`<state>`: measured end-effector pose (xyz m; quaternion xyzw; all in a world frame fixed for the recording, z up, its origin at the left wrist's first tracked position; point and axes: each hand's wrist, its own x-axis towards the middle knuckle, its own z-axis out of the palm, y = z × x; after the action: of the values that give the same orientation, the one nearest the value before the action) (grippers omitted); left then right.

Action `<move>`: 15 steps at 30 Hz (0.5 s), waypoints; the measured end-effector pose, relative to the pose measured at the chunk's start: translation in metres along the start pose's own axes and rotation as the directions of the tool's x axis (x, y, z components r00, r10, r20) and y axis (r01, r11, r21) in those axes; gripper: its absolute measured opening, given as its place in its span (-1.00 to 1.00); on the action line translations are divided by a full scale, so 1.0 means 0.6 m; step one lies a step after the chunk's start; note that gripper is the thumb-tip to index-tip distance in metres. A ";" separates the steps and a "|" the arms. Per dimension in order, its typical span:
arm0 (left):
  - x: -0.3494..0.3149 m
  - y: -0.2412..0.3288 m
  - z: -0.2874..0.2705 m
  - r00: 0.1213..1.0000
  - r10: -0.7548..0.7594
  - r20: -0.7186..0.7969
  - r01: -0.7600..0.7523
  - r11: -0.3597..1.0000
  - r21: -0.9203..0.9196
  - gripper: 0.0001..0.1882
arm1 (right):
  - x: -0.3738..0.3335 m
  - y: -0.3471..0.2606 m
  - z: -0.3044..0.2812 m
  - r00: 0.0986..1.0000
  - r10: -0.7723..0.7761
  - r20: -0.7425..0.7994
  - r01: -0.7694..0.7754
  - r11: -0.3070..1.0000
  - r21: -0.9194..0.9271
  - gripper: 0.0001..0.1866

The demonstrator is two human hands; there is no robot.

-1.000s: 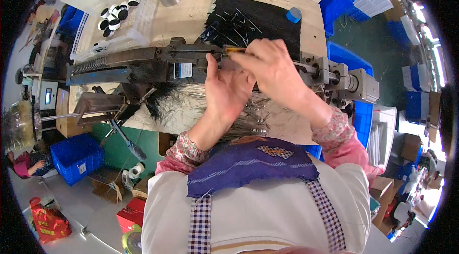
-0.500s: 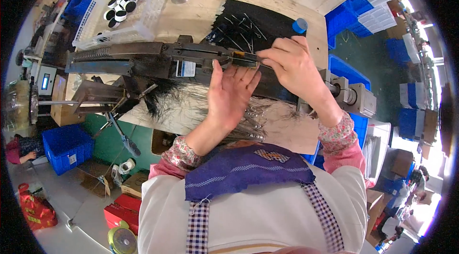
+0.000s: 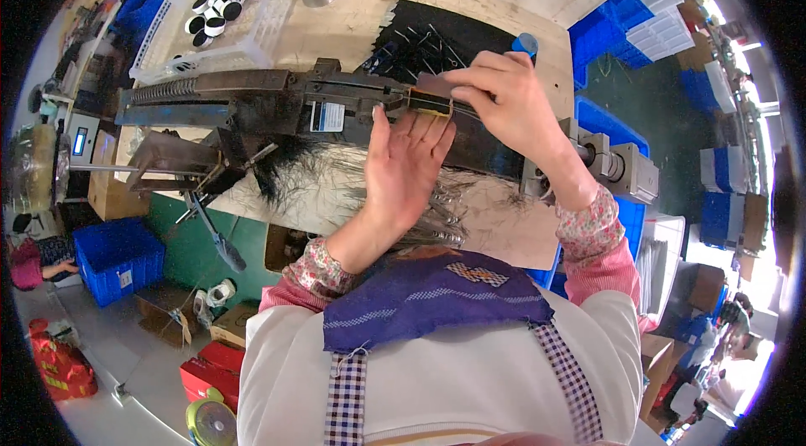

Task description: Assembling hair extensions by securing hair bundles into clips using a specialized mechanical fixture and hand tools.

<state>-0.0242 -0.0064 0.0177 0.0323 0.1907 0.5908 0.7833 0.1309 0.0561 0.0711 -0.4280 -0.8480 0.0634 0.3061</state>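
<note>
Left hand (image 3: 405, 173) open, palm up, fingers loosely spread and pointing away from the body, gripping nothing; its fingertips sit at the near edge of a small yellow-edged block (image 3: 430, 100) on the long machine (image 3: 260, 89). Right hand (image 3: 512, 106) half curled, thumb and forefinger drawn close together by the block's right end (whether anything thin is pinched there, I cannot tell). Block lies just beyond the left fingers and to the left of the right fingertips; long axis crosswise to the wearer, right end dipping slightly nearer. Both hands near, the left one more squarely under it. Machine: dark, worn metal, blue paint along one flank, coil spring (image 3: 164, 93) at the left, pale label (image 3: 327, 117) mid-body. Black bristle fibres (image 3: 290, 162), fine and tangled, hang off its near side; wiry strands and shiny metal pieces (image 3: 445, 224) lie on the pale wooden worktop (image 3: 504, 228). Beyond: matte black cloth (image 3: 477, 36) bearing slim metal rods (image 3: 428, 45), a squat blue cylinder (image 3: 525, 45), and a translucent lattice-walled crate (image 3: 256, 56) with black-and-white discs (image 3: 214, 26).
</note>
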 end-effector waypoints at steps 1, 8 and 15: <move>0.000 0.002 -0.001 0.999 0.002 0.038 -0.002 1.000 -0.001 -0.34 | 0.001 0.005 0.008 0.998 -0.031 0.046 0.031 0.999 0.010 -0.90; 0.004 0.008 -0.004 0.997 -0.006 0.083 0.003 1.000 0.029 -0.36 | 0.000 0.003 0.002 0.985 -0.101 0.137 0.103 0.995 -0.001 -0.87; 0.010 0.011 -0.023 0.986 -0.088 0.145 0.098 0.993 -0.061 -0.34 | -0.013 -0.036 0.013 0.970 -0.230 0.079 0.239 0.963 -0.125 -0.87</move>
<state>-0.0332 -0.0012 0.0053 0.0385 0.1155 0.5559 0.8223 0.1153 0.0376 0.0693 -0.3419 -0.9043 -0.0166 0.2550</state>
